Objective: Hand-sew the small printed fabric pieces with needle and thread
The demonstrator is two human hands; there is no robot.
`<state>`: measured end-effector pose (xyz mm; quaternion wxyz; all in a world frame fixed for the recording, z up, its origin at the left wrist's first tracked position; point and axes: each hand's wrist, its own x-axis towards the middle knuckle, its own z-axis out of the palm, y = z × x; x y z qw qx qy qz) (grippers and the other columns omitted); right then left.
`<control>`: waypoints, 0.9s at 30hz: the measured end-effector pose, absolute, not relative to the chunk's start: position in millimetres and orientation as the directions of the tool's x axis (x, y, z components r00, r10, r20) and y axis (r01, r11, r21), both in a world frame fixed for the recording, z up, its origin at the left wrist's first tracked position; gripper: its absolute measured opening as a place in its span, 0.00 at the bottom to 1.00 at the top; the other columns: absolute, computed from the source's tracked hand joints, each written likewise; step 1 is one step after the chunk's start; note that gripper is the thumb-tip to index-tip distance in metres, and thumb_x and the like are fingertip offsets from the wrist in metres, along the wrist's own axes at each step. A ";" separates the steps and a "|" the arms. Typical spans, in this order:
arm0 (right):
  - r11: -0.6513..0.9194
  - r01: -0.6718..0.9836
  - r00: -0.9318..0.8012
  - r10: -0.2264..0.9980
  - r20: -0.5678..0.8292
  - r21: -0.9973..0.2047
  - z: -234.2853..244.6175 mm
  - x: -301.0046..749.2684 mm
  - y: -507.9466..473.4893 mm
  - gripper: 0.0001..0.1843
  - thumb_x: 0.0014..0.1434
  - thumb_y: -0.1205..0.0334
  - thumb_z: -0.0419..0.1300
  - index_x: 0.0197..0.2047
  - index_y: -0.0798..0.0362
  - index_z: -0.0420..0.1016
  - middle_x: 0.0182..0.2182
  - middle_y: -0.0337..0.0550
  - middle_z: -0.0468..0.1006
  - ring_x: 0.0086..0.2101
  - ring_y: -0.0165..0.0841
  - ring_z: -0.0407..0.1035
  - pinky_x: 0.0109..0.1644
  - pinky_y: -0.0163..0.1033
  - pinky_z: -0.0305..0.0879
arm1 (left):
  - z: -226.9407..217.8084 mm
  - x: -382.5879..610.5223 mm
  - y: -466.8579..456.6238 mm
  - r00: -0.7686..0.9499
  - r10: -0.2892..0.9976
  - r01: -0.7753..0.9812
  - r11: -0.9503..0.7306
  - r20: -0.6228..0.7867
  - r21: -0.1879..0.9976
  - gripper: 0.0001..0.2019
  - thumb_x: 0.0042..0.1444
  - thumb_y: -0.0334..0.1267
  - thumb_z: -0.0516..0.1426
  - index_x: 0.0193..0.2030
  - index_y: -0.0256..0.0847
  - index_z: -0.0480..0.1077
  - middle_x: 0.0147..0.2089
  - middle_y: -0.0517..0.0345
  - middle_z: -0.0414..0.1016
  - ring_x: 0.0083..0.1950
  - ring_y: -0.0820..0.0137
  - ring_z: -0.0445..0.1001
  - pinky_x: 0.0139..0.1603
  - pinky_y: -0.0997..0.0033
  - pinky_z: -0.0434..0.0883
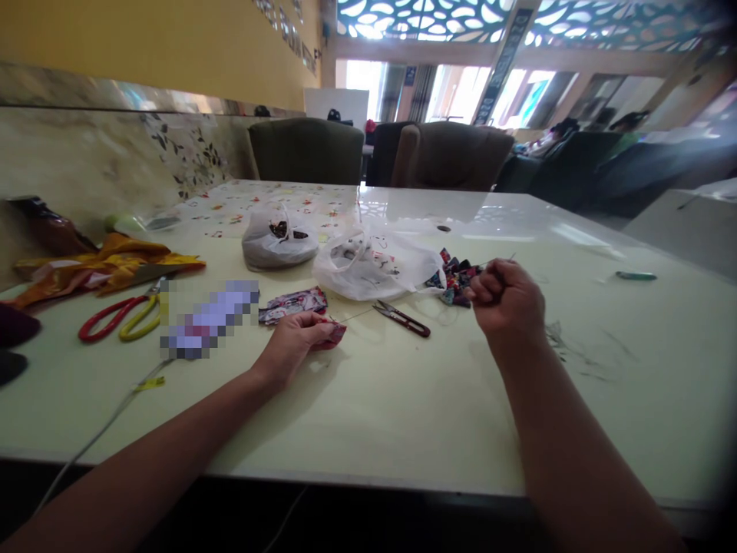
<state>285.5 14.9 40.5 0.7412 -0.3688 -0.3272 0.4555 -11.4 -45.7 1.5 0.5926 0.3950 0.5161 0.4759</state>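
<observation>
Glossy table point(403, 415): scissors point(118, 316), snips point(403, 318), 2 plastic bags point(368, 269), fabric scraps point(457, 278).

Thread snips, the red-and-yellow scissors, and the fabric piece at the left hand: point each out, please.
thread snips point(403, 317): head view, middle of the body.
red-and-yellow scissors point(123, 316): head view, on the handles.
fabric piece point(335, 332): head view, edge showing past the fingertips.

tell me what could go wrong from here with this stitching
1. The thin thread from the fabric piece in the left hand runs close by the thread snips and could snag on them.
2. The right hand is fisted beside the scrap pile with what looks like a needle sticking out above it, so a prick is possible.
</observation>
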 end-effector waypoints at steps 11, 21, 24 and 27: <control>0.385 -0.301 0.562 0.811 0.164 -0.872 41.7 290.4 15.9 0.10 0.52 0.71 0.55 0.22 0.51 0.62 0.11 0.26 0.51 0.13 0.23 0.46 0.15 0.31 0.51 | 5.1 -11.4 -46.5 0.017 0.979 -0.146 0.204 -0.204 0.968 0.11 0.42 0.40 0.70 0.29 0.35 0.78 0.33 0.51 0.81 0.37 0.67 0.78 0.49 0.62 0.74; 0.412 -0.172 0.585 0.774 0.244 -0.895 40.1 292.0 17.5 0.05 0.52 0.66 0.59 0.26 0.50 0.68 0.10 0.25 0.53 0.11 0.23 0.47 0.13 0.31 0.50 | 1.6 -11.7 -45.6 0.026 0.975 -0.176 0.220 -0.219 0.959 0.12 0.41 0.40 0.70 0.29 0.35 0.77 0.33 0.50 0.82 0.37 0.65 0.79 0.48 0.61 0.74; 0.396 -0.002 0.457 0.817 0.351 -0.918 34.5 271.1 12.2 0.06 0.50 0.61 0.65 0.32 0.52 0.74 0.14 0.28 0.62 0.12 0.24 0.52 0.12 0.32 0.50 | 2.4 -10.6 -46.0 0.026 0.973 -0.210 0.231 -0.230 0.950 0.11 0.42 0.39 0.70 0.30 0.35 0.78 0.35 0.49 0.82 0.38 0.66 0.79 0.48 0.62 0.74; 0.277 0.078 0.150 0.946 0.286 -0.958 24.3 241.2 0.7 0.08 0.50 0.58 0.66 0.29 0.54 0.75 0.18 0.33 0.66 0.14 0.22 0.54 0.13 0.32 0.50 | 3.8 -9.3 -46.4 0.037 0.969 -0.250 0.247 -0.246 0.936 0.09 0.43 0.37 0.69 0.30 0.35 0.78 0.36 0.50 0.82 0.37 0.67 0.78 0.48 0.63 0.74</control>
